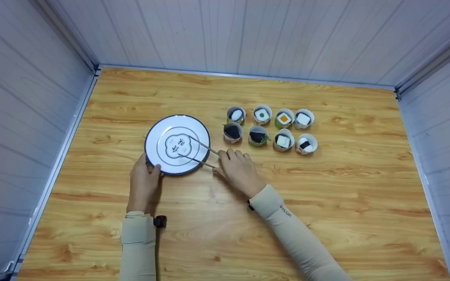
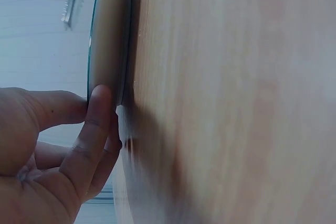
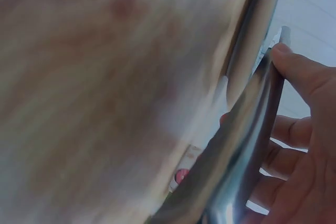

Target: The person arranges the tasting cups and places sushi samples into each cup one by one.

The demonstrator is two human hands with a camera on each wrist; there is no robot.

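A white plate [image 1: 155,142] with a dark blue rim and a printed flower-shaped frame lies on the table, left of centre. My left hand [image 1: 143,184] pinches its near-left rim, thumb on top; the left wrist view shows fingers against the underside. My right hand [image 1: 241,171] grips metal tongs [image 3: 236,150], thumb on one arm and fingers on the other. Their two arms are spread, and the tips reach over the plate's middle with nothing between them. Whether the tips touch the plate I cannot tell.
Several paper cups [image 1: 283,141] stand in two rows right of the plate, holding small black and white sushi-like pieces, such as one with an orange square [image 1: 284,118]. Pale panels [image 1: 225,37] wall in the wooden table [image 1: 346,218] at back and sides.
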